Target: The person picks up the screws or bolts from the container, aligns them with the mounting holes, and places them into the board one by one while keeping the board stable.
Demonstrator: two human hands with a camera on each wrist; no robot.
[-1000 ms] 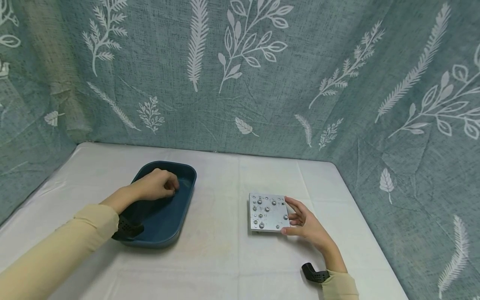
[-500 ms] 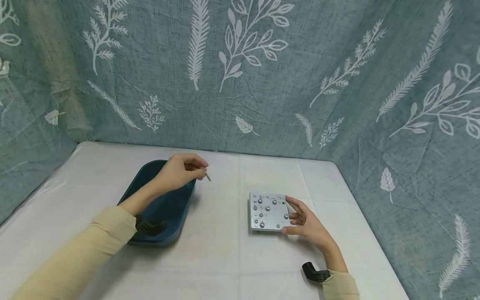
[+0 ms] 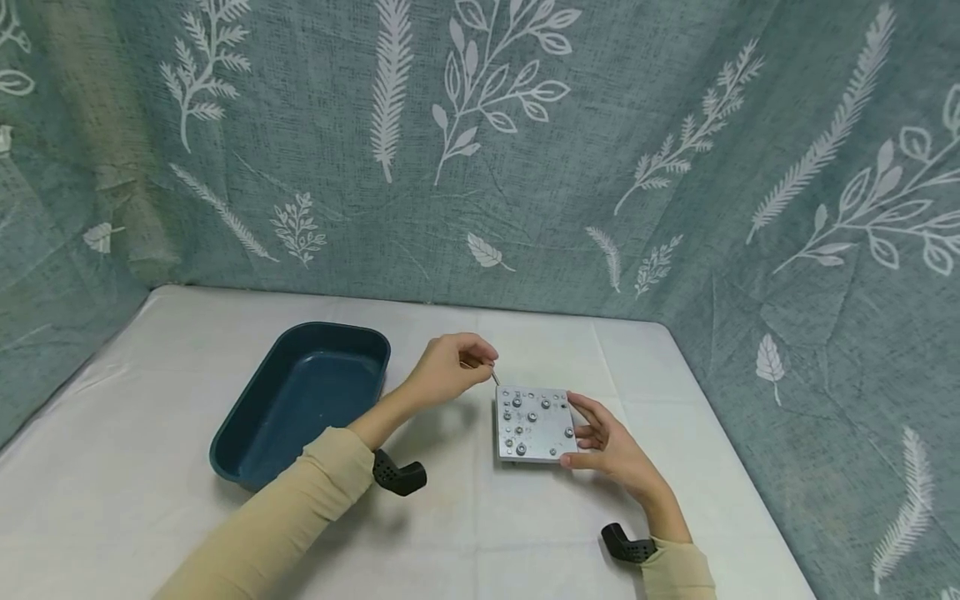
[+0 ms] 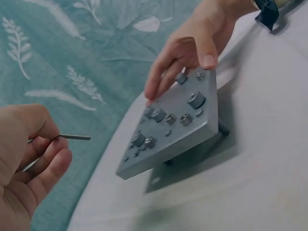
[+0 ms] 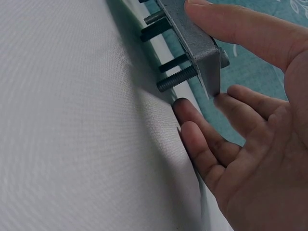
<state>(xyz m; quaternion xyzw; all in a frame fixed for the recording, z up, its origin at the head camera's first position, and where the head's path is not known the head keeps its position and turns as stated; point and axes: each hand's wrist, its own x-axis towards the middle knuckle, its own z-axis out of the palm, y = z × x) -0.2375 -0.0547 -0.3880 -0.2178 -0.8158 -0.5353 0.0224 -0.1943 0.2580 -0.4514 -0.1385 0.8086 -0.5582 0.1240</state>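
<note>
Right now the square metal plate sits on the white tablecloth toward your right side, its top studded with small bolt heads and a few bare holes; the right wrist view shows threaded bolt shanks poking out beneath it and holding it up off the cloth. Your right hand steadies the plate at its right edge: the thumb lies along the top near the corner, and the other fingers are spread loosely beside and under the edge, touching it rather than wrapping it. Your left hand hovers just beyond the plate's far left corner, fingers curled and pinching a thin metal hex key, whose short tip points toward the plate without touching it. You have both arms in tan sleeves, each with a black wrist mount. Farther left, well apart from the plate, a dark blue oblong tray rests on the cloth. Behind the table hangs a teal fabric backdrop printed with white leaves and ferns, wrapping round both sides.
</note>
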